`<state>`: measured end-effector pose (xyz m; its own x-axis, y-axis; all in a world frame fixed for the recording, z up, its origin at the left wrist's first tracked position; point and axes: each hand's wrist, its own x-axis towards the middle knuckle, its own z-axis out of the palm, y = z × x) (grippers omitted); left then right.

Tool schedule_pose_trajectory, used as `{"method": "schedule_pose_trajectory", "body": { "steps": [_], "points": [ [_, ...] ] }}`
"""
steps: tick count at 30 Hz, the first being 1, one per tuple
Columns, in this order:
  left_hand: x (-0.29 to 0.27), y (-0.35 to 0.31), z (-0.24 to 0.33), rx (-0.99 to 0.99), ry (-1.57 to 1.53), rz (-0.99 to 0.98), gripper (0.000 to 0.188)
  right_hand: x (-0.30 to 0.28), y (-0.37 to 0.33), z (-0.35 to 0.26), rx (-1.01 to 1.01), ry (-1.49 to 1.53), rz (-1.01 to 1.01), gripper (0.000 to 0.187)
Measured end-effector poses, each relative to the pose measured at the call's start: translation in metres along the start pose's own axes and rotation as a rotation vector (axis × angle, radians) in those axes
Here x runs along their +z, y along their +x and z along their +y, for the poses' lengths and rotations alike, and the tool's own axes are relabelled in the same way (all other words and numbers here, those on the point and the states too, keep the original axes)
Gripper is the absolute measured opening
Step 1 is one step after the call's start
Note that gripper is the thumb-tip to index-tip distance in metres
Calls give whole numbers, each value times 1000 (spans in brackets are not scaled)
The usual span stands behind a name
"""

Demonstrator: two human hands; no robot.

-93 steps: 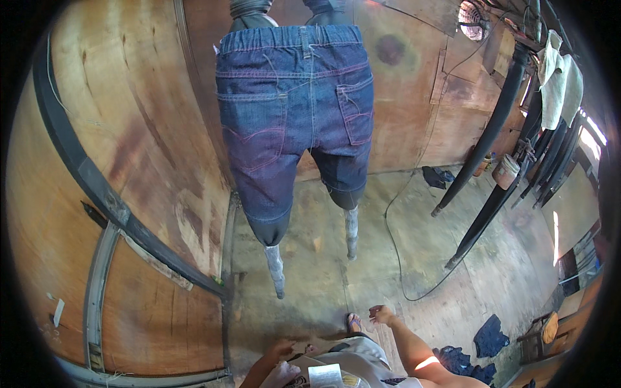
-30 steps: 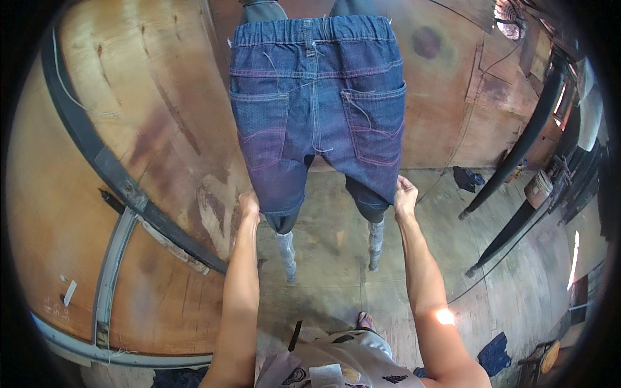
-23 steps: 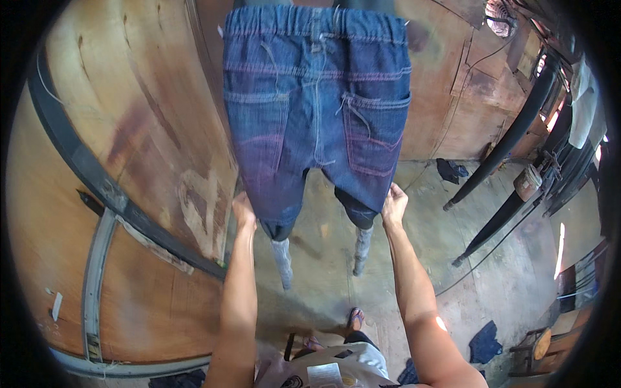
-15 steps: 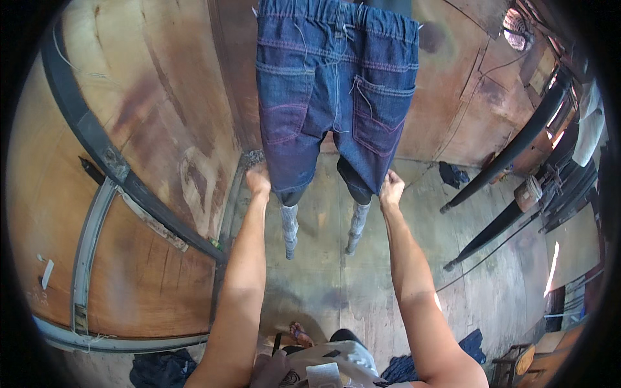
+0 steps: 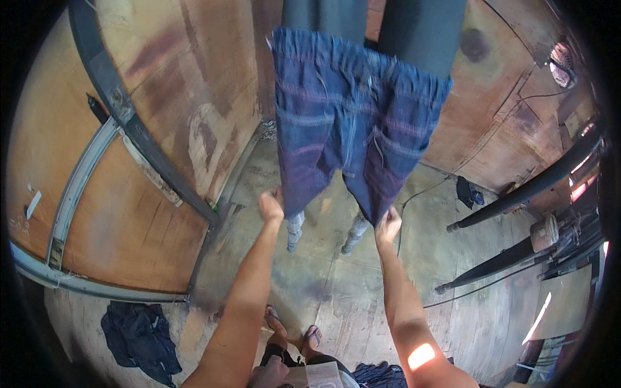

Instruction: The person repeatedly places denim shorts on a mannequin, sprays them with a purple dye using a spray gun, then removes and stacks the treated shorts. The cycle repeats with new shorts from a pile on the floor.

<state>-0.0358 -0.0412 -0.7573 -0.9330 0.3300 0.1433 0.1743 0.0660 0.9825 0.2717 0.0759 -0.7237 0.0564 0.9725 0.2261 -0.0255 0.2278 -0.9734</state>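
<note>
A pair of dark blue denim shorts (image 5: 349,123) with an elastic waistband hangs on a black two-legged form (image 5: 420,35), back pockets facing me. My left hand (image 5: 272,205) is closed on the hem of the left leg. On the other side, my right hand (image 5: 388,226) pinches the hem of the right leg. Both arms are stretched forward and the cloth is pulled taut toward me. Below the hems show the form's grey-wrapped lower ends (image 5: 295,231). The waistband sits below the form's dark upper part, which is bare above it.
Stained wooden panels (image 5: 220,77) stand at left and behind. Thick black pipes (image 5: 524,194) jut in from the right. Dark cloth heaps (image 5: 142,339) lie on the floor at lower left and beside my legs. A small dark cloth (image 5: 469,192) lies farther off, right.
The shorts have slid down the form toward me, baring its black upper part above the waistband. Both hands have moved lower, still on the hems. My view has shifted, and both feet now show.
</note>
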Motion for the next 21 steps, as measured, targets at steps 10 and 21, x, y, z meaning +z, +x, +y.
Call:
{"method": "schedule_pose_trajectory", "body": {
  "steps": [10, 21],
  "points": [
    [-80, -202, -221, -252, 574, -237, 38, -111, -200, 206, 474, -844, -166, 39],
    [-289, -338, -466, -350, 820, -307, 30, -179, -478, 371, 1036, -917, -453, 45]
  ]
}}
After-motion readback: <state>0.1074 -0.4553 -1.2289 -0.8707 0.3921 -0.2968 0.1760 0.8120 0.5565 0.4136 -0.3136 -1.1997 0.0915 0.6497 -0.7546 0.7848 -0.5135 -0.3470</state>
